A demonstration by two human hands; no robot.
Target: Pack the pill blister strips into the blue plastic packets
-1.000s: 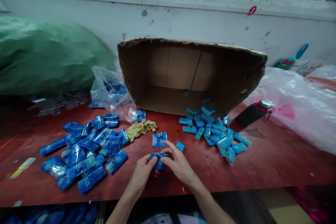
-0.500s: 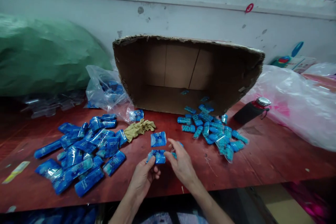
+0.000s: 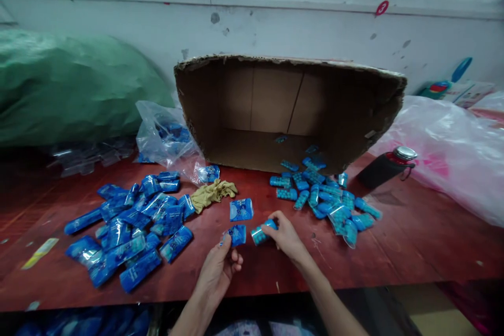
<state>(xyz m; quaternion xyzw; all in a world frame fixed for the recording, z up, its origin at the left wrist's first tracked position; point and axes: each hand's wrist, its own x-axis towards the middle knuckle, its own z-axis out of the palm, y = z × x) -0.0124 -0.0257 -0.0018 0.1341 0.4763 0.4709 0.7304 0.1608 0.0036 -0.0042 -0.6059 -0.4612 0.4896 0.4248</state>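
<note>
My left hand pinches a small blue printed plastic sleeve between thumb and fingers, just above the table. To its right, my right hand grips a small clear bottle of turquoise balls by its blue-capped end. The bottle lies sideways, its other end pointing at the sleeve with a small gap between. Another flat blue sleeve rests on the table just beyond both hands. A pile of similar turquoise-filled bottles spreads out at the right. On the left is a heap of blue-wrapped pieces.
A cardboard box lies open towards me at the back, some bottles spilling from it. Beside it stands a dark drink flask. A crumpled yellowish cloth, a clear bag, a green sack and pinkish plastic surround the red table.
My right hand has moved away from the sleeve and now grips a bottle to its right. My left hand keeps hold of the sleeve. The view has shifted slightly.
</note>
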